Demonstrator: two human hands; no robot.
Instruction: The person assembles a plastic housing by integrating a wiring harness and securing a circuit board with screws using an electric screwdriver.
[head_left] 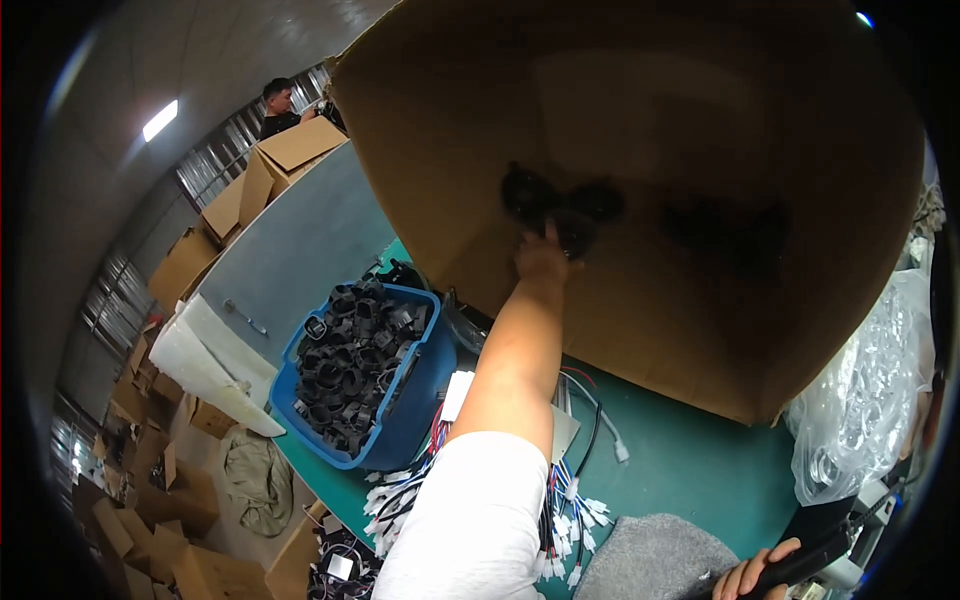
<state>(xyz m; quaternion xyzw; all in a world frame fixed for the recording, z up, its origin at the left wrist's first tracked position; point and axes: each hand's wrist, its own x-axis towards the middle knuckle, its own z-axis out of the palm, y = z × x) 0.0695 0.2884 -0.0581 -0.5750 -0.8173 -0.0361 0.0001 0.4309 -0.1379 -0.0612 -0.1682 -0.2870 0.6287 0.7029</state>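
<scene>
My left arm, in a white sleeve, reaches deep into a large cardboard box (480, 290). Inside it, my left hand (545, 258) has its fingers spread against a cluster of dark, rounded black parts (530, 192). The box's shade blurs their details, and whether the fingertips touch them is hard to see. Another dark heap (725, 225) lies further right in the box. At the lower right, my right hand (757, 572) is wrapped round a black cylindrical hand tool (805, 560) with a cord; its working end is out of view.
A blue bin (362, 462) full of black plastic rings stands left of my arm on the green table (680, 470). Bundled wires with white connectors (575, 525) lie under my forearm. A grey cloth (650, 555) is near me, clear plastic bags (860, 400) at right. A person works far left.
</scene>
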